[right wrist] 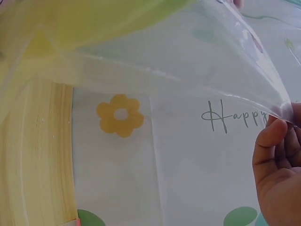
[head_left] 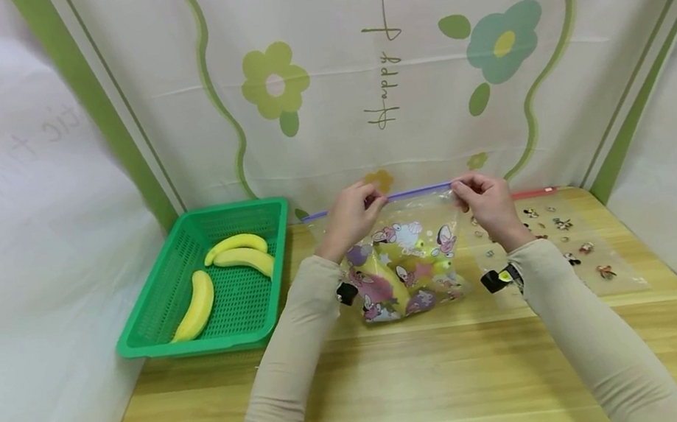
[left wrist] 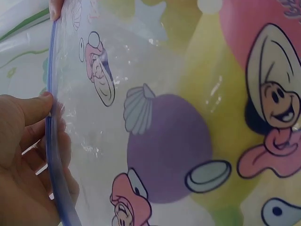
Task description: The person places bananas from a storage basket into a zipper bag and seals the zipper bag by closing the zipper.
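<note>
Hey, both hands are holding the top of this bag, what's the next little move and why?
Probably slide pinching fingers along the blue zip strip to seal it: the left hand and right hand already hold the bag upright by its top, with a banana inside.

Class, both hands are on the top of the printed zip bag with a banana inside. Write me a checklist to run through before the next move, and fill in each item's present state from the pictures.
1. Left hand pinches the bag's blue zip strip: ok.
2. Right hand grips the strip's other end: ok.
3. Banana in the bag sits well below the strip: ok.
4. Strip sealed along its whole length: cannot tell.
5. Bag held upright, its bottom on the table: ok.
6. Green basket with three bananas stands apart from the bag: ok.
</note>
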The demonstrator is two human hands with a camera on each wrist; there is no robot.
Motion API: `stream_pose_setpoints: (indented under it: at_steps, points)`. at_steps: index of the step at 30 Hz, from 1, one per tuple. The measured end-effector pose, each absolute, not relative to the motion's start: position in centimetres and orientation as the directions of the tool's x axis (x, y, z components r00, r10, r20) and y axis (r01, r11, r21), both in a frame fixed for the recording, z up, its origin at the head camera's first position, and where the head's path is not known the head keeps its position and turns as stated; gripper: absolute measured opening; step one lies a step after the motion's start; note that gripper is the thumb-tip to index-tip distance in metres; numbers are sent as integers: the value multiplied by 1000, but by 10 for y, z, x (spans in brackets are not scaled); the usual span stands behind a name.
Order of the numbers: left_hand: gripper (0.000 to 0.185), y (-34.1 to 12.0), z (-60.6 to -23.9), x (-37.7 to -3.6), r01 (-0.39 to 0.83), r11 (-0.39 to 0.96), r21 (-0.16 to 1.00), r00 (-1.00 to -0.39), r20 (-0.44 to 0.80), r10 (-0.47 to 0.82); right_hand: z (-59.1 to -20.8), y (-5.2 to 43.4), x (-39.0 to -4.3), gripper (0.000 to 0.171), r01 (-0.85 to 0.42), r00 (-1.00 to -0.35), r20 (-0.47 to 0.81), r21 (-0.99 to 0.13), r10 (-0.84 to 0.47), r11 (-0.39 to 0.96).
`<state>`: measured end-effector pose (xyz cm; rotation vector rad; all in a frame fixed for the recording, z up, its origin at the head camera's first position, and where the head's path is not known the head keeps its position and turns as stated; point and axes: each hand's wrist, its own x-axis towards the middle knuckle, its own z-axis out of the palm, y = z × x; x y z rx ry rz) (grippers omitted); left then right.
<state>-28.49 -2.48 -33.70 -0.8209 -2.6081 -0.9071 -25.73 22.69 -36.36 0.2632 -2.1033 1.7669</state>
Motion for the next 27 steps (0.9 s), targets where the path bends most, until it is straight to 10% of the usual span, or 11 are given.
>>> stream_pose_setpoints:
  at_steps: [27]
  points:
    - [18, -51, -344, -287, 518, 697, 496, -852, 373, 367, -362, 236, -256, 27, -399, -904, 420, -896, 79, 192]
